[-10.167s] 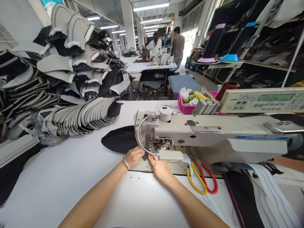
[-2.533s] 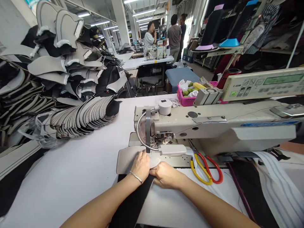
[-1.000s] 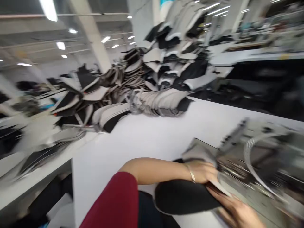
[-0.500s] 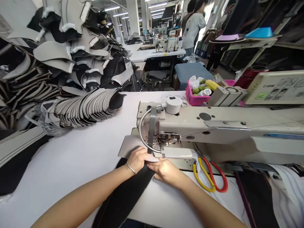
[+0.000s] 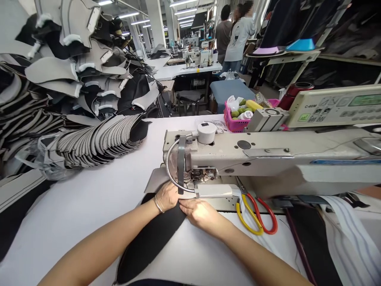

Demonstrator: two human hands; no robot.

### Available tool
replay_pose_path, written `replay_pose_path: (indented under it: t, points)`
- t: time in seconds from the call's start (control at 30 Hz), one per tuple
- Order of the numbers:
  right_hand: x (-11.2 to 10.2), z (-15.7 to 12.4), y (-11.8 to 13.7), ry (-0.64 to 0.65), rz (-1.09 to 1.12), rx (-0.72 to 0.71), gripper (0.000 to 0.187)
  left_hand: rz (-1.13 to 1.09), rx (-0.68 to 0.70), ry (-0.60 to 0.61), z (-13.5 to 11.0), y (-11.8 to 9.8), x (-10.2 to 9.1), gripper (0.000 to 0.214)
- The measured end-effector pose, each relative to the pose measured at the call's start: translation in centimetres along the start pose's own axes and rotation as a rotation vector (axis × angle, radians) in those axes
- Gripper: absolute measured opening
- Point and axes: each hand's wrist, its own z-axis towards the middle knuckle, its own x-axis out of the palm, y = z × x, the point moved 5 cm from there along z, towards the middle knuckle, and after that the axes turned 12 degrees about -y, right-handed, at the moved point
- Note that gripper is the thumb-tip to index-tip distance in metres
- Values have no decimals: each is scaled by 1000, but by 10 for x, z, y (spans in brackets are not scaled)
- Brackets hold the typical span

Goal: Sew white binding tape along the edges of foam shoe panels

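Observation:
A long black fabric panel (image 5: 156, 234) with a grey side (image 5: 154, 180) lies under the head of a sewing machine (image 5: 205, 155). My left hand (image 5: 167, 196) grips the panel's folded edge just left of the needle area, its fingertips partly hidden by the lamp's bendy tube (image 5: 169, 163). On the right, my right hand (image 5: 199, 211) pinches the same panel near its edge, fingers together, close below the white lamp head (image 5: 216, 190). The presser foot and needle are mostly hidden. Scissors (image 5: 262, 216) with yellow and red handles lie right of my right hand.
Stacked grey and black panels (image 5: 101, 141) lie on the white table (image 5: 98, 198) at left, with a taller pile (image 5: 68, 59) behind. A pink basket (image 5: 236, 124) of fruit stands behind the machine, beside its control panel (image 5: 336, 107). People (image 5: 238, 39) stand in the background.
The view has turned slightly right, so most things sit further left. The black panel has shifted forward, its rounded near end now showing. Both hands still hold it close to the machine head.

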Motion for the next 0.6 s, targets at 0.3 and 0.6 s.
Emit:
replay_pose_path:
  t: [0.3, 0.6]
  points:
    - [-1, -5, 21, 40, -95, 0, 25, 1, -349, 261, -9, -25, 14, 23]
    - [23, 16, 12, -69, -233, 102, 24, -159, -499, 223, 4, 9, 11, 22]
